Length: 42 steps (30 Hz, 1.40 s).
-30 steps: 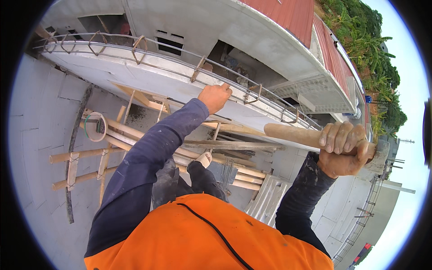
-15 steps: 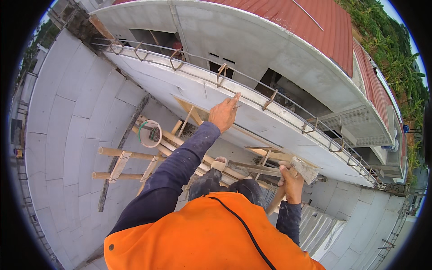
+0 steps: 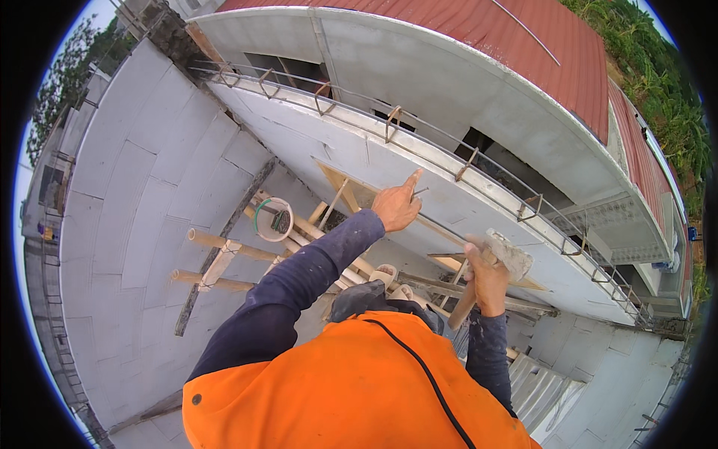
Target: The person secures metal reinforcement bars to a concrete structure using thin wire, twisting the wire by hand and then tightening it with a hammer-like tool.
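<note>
My left hand (image 3: 398, 208) is held against the white block wall (image 3: 359, 150), just under its top edge. Its index finger stretches along the wall, while the other fingers close on a thin metal nail (image 3: 422, 191) that sticks out to the right. To the right, my right hand (image 3: 488, 280) grips a hammer by its wooden handle (image 3: 461, 308). The grey, dust-covered hammer head (image 3: 510, 256) is up beside the wall, apart from the nail. Part of the handle is hidden behind my fingers.
Steel reinforcement (image 3: 393, 123) with bent stirrups runs along the wall top. Below me are wooden scaffold poles (image 3: 224, 243) and a white bucket (image 3: 274, 220) with a green rim. Beyond the wall stands a building with a red metal roof (image 3: 449, 37).
The view has shifted, so the scene sits farther right and lower. My right hand has lifted the hammer relative to the wall. More of the nail shows by my left hand.
</note>
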Each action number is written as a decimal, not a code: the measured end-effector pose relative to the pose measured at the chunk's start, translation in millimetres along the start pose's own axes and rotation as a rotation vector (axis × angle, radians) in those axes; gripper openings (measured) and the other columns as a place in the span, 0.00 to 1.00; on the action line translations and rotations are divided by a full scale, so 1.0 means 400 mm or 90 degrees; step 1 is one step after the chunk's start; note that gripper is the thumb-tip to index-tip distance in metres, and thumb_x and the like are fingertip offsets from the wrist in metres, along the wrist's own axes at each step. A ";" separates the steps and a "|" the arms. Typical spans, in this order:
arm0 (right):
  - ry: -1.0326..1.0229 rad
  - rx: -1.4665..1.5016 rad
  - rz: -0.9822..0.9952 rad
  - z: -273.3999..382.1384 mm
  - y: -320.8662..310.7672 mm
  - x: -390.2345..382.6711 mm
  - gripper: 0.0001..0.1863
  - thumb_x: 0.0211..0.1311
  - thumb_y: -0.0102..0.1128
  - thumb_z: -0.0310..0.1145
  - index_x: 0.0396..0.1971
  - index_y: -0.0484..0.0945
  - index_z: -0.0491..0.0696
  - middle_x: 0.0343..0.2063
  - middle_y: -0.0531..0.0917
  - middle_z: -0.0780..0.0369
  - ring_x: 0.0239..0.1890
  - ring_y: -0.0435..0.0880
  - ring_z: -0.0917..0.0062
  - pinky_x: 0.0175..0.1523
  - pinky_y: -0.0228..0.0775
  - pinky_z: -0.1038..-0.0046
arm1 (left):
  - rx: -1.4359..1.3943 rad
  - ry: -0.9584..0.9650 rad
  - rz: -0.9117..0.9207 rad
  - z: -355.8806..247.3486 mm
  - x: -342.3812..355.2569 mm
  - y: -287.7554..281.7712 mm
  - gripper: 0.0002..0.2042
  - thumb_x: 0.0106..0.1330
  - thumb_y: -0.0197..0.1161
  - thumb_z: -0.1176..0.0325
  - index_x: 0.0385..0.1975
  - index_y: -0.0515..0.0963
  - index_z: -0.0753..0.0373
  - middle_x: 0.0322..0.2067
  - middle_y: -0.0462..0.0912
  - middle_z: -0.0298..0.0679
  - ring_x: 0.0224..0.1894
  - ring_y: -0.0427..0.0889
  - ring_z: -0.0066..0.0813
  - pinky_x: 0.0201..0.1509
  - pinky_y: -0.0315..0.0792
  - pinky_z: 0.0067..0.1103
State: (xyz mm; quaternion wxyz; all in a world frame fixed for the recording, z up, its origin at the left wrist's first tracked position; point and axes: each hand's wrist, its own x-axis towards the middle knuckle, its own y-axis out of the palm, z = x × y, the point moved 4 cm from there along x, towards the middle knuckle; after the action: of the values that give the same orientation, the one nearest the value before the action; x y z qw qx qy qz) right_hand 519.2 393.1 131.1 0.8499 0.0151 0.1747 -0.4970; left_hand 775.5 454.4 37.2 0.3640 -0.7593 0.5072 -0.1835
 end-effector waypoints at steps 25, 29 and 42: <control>0.010 0.180 -0.058 0.126 0.519 0.153 0.12 0.64 0.73 0.34 0.41 0.84 0.42 0.28 0.86 0.62 0.16 0.75 0.84 0.20 0.68 0.79 | -0.685 -0.113 0.456 0.230 -0.028 -0.285 0.48 0.71 0.35 0.21 0.67 0.73 0.63 0.28 0.75 0.28 0.24 0.64 0.12 0.19 0.55 0.11; 0.013 0.153 -0.091 0.123 0.566 0.146 0.18 0.65 0.72 0.36 0.45 0.84 0.37 0.29 0.87 0.63 0.17 0.75 0.85 0.22 0.65 0.81 | -0.703 -0.146 0.418 0.337 -0.015 -0.325 0.34 0.83 0.39 0.39 0.68 0.72 0.64 0.30 0.77 0.28 0.25 0.65 0.13 0.20 0.56 0.11; 0.034 0.035 0.028 0.099 0.707 0.123 0.13 0.65 0.73 0.33 0.41 0.83 0.40 0.29 0.86 0.63 0.16 0.74 0.84 0.20 0.65 0.80 | -0.925 -0.198 0.176 0.417 -0.083 -0.422 0.20 0.77 0.55 0.69 0.67 0.72 0.64 0.58 0.81 0.43 0.49 0.84 0.24 0.44 0.79 0.18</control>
State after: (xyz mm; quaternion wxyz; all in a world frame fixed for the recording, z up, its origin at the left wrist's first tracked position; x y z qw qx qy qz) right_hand 792.8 486.9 111.1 0.8549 0.0552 0.1831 -0.4822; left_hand 977.0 582.8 53.7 -0.1415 -0.7550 0.5338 0.3536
